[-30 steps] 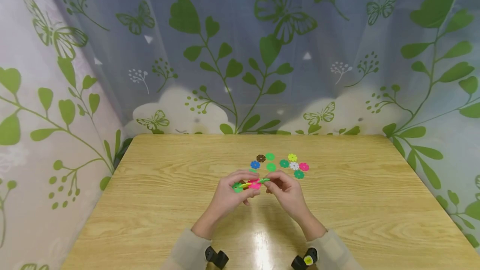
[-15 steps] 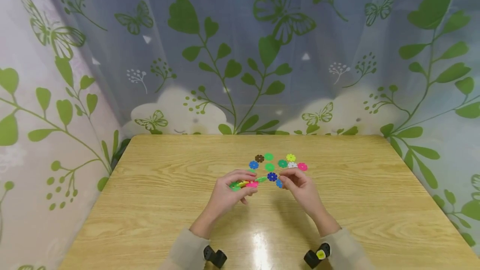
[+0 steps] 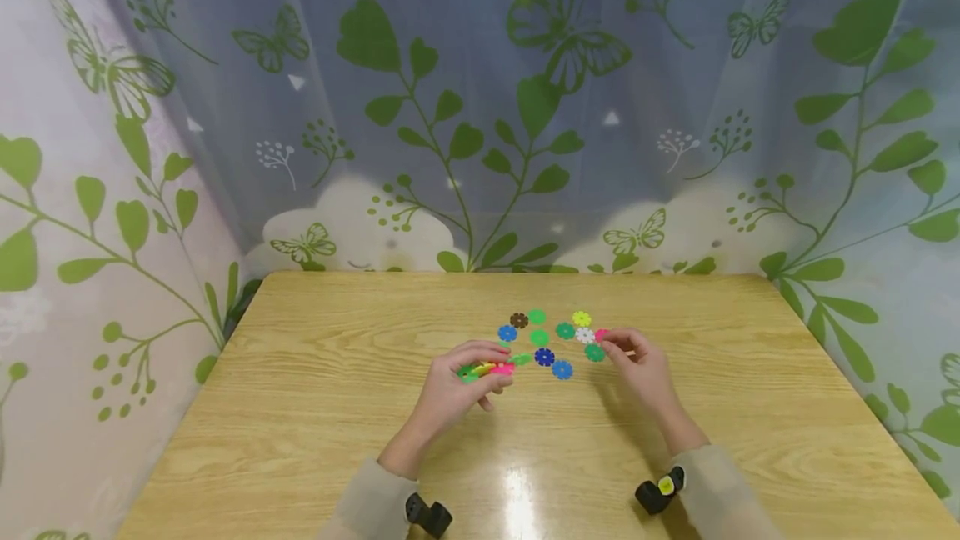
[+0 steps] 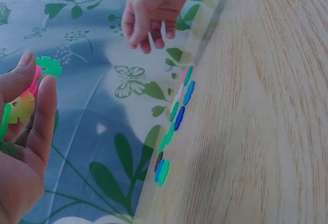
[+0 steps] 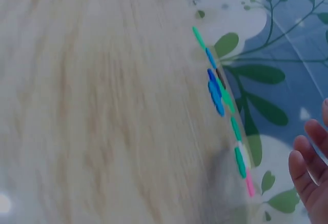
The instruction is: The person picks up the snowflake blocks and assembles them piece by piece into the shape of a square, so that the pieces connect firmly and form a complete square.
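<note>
My left hand (image 3: 453,382) grips a small chain of joined flower-shaped plastic discs between thumb and fingers. In the left wrist view the chain shows a yellow disc (image 4: 21,108), a pink disc (image 4: 34,83) and a green disc (image 4: 49,65) jutting past the fingertips. Part of the chain is hidden by the hand. Nothing is in my right hand (image 3: 641,369), whose fingers hang loosely curled. From the head view, its fingertips overlap a loose pink disc (image 3: 601,335) and come close to a dark green disc (image 3: 594,352). The left wrist view shows that hand raised above the table.
Several loose discs lie on the wooden table (image 3: 300,407) beyond the hands, among them a brown disc (image 3: 519,321), a dark blue disc (image 3: 544,357), a blue disc (image 3: 562,370), a white disc (image 3: 584,335) and a yellow disc (image 3: 582,319). A patterned curtain (image 3: 465,107) hangs behind the table.
My right hand has left the green disc at the chain's end and moved right, uncovering the dark blue and blue discs. My left hand stays nearly in place with the chain.
</note>
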